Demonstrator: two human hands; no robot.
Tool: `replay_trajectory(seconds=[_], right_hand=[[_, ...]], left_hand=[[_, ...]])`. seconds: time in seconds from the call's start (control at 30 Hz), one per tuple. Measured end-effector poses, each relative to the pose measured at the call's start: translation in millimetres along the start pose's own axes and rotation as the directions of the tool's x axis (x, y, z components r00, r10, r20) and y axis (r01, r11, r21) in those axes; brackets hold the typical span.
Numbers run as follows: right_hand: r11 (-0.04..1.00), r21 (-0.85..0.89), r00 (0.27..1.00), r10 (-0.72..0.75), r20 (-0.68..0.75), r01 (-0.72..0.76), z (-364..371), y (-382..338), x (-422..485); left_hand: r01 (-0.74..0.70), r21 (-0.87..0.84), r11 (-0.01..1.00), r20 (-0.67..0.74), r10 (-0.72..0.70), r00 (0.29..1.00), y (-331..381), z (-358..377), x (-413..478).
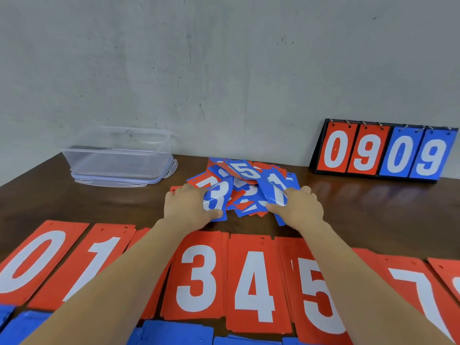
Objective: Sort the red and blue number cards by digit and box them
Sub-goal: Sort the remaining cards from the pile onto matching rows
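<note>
Both grips work at the loose pile of mixed red and blue number cards [245,192] at the centre rear of the dark wooden tabletop [99,207].

- Left grip [189,205]: fingers and thumb clamped on a blue card [216,199] at the pile's left edge. Its digit appears to be 8.
- Right grip [298,207]: fingers and thumb clamped on a blue 1 card [275,189] at the pile's right edge.
- A blue 5 card [245,169] lies on top of the pile, toward the rear.

Sorted cards lie in a row along the near edge, face up: red 0 stack [32,262], red 1 stack [84,265], red 3 stack [196,277], red 4 stack [254,282], red 5 stack [316,295] and red 7 stack [423,287]. The forearms cross over this row and hide part of it. Blue cards [174,332] lie in front of the red row, cut off by the frame edge.

The clear plastic box [117,155] stands at the rear left, seated on its lid [124,182]. A flip scoreboard [383,153] stands at the rear right against the wall and shows red 0 9 and blue 0 9.
</note>
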State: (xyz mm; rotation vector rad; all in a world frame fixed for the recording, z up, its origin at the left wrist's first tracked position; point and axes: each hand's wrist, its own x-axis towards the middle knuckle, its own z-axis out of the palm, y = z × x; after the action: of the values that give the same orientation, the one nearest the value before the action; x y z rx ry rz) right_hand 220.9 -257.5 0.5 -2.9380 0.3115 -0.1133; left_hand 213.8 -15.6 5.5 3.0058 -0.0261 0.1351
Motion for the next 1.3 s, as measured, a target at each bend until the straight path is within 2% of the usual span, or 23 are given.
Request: replay_trajectory(seconds=[0.1,0.2,0.3,0.43,0.57,0.7,0.87,1.3], right_hand=[[0.98,0.176,0.995,0.094,0.017,-0.095,-0.7,-2.9,-5.1],[0.918,0.355,0.983,0.182,0.017,-0.176,-0.6,2.0,-9.6],[0.847,0.498,0.977,0.212,0.005,-0.187,-1.7,10.5,-12.3],[0.772,0.62,0.985,0.173,0.011,-0.142,-4.0,22.8,-13.7],[0.668,0.734,0.98,0.196,-0.016,-0.121,-14.6,27.3,-17.4],[0.517,0.852,0.975,0.22,-0.039,-0.082,-29.3,20.9,-26.5],[0.41,0.912,0.977,0.198,-0.084,-0.005,-40.9,8.4,-49.5],[0.405,0.914,0.974,0.194,-0.118,0.03,-54.9,5.0,-132.4]], left_hand=[[0.006,-0.056,0.998,-0.006,-0.007,1.0,7.8,-4.1,-3.6],[0.042,-0.314,0.949,-0.01,-0.047,0.999,8.5,-4.9,-7.5],[0.075,-0.488,0.869,-0.079,-0.129,0.988,6.2,-6.5,-12.3],[0.088,-0.671,0.736,-0.103,-0.21,0.972,5.3,-13.9,-19.8],[0.082,-0.711,0.699,-0.13,-0.246,0.961,4.5,-26.2,-29.7],[0.056,-0.718,0.694,-0.173,-0.256,0.951,4.1,-40.6,-46.8],[0.06,-0.726,0.685,-0.194,-0.288,0.938,3.5,-50.2,-75.2],[0.086,-0.88,0.467,-0.07,-0.307,0.949,-14.5,-60.8,-135.3]])
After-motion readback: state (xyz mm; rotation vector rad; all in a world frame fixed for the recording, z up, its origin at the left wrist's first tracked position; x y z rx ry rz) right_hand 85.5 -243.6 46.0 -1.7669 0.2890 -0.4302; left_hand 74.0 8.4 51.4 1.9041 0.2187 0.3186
